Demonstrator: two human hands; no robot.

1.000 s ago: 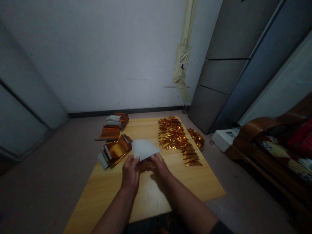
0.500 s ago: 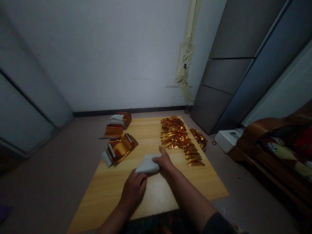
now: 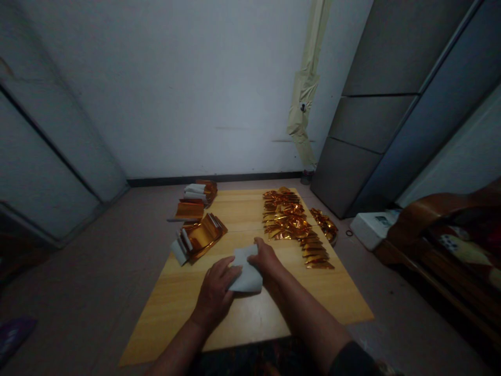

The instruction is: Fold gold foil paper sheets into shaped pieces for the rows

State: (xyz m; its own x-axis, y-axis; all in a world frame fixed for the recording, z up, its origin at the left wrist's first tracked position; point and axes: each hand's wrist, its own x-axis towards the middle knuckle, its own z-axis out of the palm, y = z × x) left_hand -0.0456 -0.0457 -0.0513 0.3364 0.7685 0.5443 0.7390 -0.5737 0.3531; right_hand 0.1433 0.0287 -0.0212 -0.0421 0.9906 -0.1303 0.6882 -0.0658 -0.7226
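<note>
A white sheet of paper (image 3: 246,273) lies folded on the wooden table (image 3: 242,318) in front of me. My left hand (image 3: 214,290) rests flat on its left part, fingers stretched out and pressing down. My right hand (image 3: 265,258) holds the sheet's far right edge, fingers curled over it. Left of the hands sits a stack of gold foil sheets (image 3: 199,238) with white backs showing. To the right, several folded gold pieces (image 3: 291,222) lie in rows.
Two more foil stacks (image 3: 195,201) sit at the table's far left corner. A grey cabinet (image 3: 376,120) stands at the right, a white box (image 3: 371,227) on the floor beside it, and a wooden couch (image 3: 454,235) further right. A white wall is behind.
The white sheet was held up in both hands, then came down onto the table and got folded. My left hand now presses flat on it.
</note>
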